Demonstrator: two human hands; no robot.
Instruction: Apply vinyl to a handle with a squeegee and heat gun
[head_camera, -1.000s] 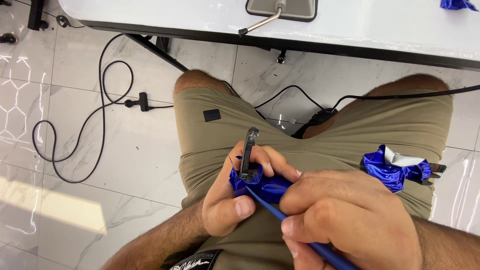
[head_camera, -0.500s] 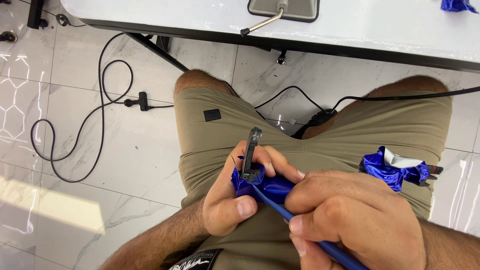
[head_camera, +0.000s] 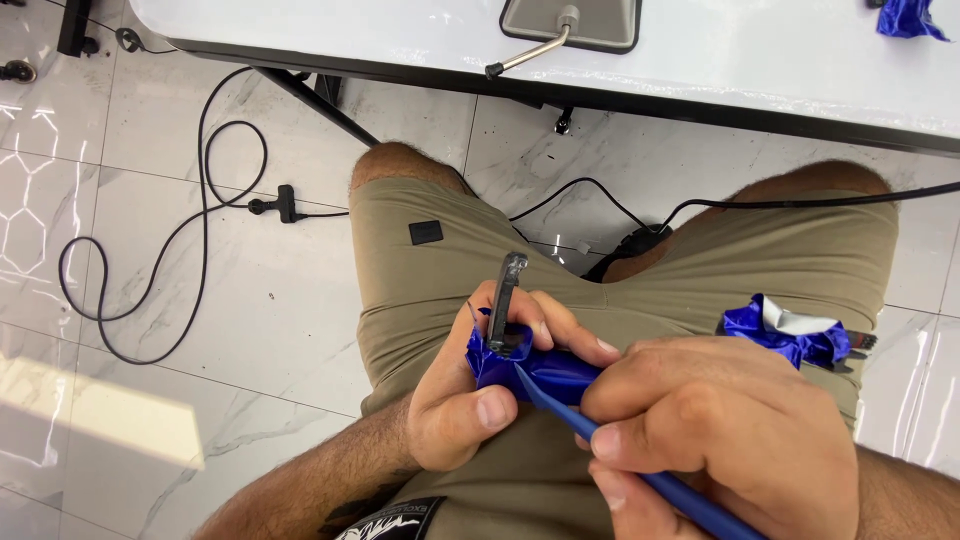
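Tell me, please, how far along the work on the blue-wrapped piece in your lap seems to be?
Looks done: a crumpled wad of blue tape with white backing lies on the right thigh. In hand: the left hand holds a small dark metal part wrapped in blue tape, while the right hand works a blue plastic pry tool against it. Left: blue tape covers the part's lower end.

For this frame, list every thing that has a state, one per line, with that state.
Left hand: closed around the blue-wrapped piece.
Right hand: gripping the blue tool.
Blue-wrapped piece: held over the lap, still partly covered in blue film.
Dark metal strip: sticking up out of the wrap, bare.
Blue tool: tip pressed against the wrap.
Second blue bundle: lying on the right thigh, crumpled.
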